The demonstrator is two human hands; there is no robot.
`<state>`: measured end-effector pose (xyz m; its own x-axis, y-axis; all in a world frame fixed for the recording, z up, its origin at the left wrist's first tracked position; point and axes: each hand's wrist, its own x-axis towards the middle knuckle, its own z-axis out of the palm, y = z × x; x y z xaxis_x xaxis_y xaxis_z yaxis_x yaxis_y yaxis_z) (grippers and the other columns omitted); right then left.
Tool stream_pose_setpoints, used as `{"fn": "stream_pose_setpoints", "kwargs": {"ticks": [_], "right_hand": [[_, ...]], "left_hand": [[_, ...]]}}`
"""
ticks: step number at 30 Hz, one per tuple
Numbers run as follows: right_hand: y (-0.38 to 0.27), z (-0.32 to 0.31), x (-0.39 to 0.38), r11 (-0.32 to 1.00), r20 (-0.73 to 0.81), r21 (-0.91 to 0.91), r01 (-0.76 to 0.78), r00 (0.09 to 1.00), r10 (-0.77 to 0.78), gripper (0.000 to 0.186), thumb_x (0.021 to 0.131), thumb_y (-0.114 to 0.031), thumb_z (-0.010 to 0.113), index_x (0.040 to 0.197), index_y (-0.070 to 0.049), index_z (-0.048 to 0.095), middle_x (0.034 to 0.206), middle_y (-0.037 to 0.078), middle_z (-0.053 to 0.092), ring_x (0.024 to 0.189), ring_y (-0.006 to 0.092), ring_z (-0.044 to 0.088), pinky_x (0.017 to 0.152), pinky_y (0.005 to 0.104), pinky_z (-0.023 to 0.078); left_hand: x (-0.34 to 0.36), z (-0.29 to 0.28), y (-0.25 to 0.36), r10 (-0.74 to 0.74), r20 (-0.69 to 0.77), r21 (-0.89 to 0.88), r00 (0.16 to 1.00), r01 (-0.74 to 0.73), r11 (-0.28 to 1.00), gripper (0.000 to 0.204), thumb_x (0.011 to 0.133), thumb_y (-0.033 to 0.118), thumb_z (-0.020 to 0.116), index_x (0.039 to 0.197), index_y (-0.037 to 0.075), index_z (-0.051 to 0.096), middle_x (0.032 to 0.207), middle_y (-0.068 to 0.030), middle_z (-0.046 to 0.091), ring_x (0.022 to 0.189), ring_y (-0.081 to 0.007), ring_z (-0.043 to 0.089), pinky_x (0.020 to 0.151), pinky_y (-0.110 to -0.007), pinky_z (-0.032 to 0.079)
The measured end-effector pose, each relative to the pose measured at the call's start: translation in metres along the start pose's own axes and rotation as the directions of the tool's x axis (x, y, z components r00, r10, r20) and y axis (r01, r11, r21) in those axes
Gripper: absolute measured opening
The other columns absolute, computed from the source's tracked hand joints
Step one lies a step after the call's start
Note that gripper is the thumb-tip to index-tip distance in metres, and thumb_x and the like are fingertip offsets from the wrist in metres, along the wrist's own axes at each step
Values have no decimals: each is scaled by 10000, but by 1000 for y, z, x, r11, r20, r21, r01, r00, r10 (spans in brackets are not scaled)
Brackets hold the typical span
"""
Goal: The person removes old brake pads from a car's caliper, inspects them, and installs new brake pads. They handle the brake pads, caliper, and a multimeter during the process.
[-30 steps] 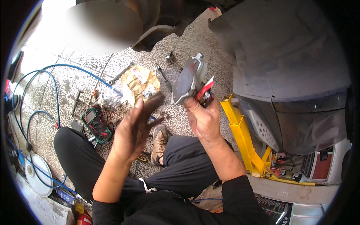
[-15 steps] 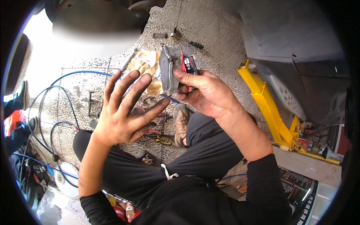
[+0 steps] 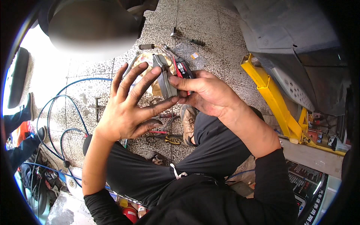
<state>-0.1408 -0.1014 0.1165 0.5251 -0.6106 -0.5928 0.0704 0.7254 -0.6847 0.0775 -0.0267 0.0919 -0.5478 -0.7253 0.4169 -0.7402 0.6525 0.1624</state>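
Observation:
My right hand (image 3: 206,95) holds a pair of grey brake pads (image 3: 165,84) upright, along with a small black-and-red object (image 3: 182,69). My left hand (image 3: 131,101) is open, palm down with soot-darkened fingers spread, its index fingertip at the lower end of the pads. A crumpled brown paper wrapper (image 3: 140,60) lies behind the pads on the speckled floor, beside a clear plastic bag (image 3: 191,54). Both hands are above my crossed legs.
Tools (image 3: 187,39) lie ahead. A yellow metal stand (image 3: 270,101) is at right under a dark vehicle panel (image 3: 285,30). Looped hoses (image 3: 50,123) lie left, near another person's legs (image 3: 20,120). Pliers (image 3: 170,140) lie by my shoe.
My left hand has risen and spread its fingers beside the pads. The pads in my right hand have turned more upright and moved left. The camera view has shifted.

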Motion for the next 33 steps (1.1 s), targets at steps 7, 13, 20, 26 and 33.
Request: {"fn": "stream_pose_setpoints", "kwargs": {"ticks": [7,13,20,26,33], "right_hand": [[-4,6,-6,998,-59,38,48,997,-46,172,862,-58,632,1028,-31,669,881,31,656,736,117,575,662,281,472],[-5,-4,-2,1000,36,-11,16,999,-16,162,867,-70,647,1022,-33,675,893,30,661,719,116,580,645,267,476],[-2,1,-1,1000,22,12,-9,1000,9,163,873,-99,663,1031,-60,679,898,10,661,725,100,579,653,263,486],[-4,0,-2,1000,23,-15,-10,1000,11,143,865,-105,674,1004,-72,682,894,6,666,721,95,573,659,274,483],[-3,2,-1,999,-2,-35,0,1000,0,128,865,-127,675,984,-82,689,853,-2,665,703,97,559,651,283,463]], "left_hand": [[-7,10,2,-60,-13,-259,998,55,964,477,846,632,507,1162,330,697,1509,-241,247,1363,-467,254,1114,-582,211],[-19,7,-1,-60,-135,-273,989,22,962,467,809,561,537,1127,277,727,1499,-300,233,1363,-465,263,1109,-555,215],[-2,-2,-3,-1,-76,-87,997,-6,996,465,838,584,530,1144,286,714,1489,-231,298,1345,-465,287,1098,-591,230],[1,-6,-4,-2,-30,-151,1000,-3,988,473,850,586,522,1151,274,712,1496,-252,279,1359,-470,262,1102,-595,220],[-3,7,-6,-107,-115,-458,988,43,888,451,815,532,589,1133,242,724,1499,-278,259,1364,-473,267,1105,-576,220]]}}
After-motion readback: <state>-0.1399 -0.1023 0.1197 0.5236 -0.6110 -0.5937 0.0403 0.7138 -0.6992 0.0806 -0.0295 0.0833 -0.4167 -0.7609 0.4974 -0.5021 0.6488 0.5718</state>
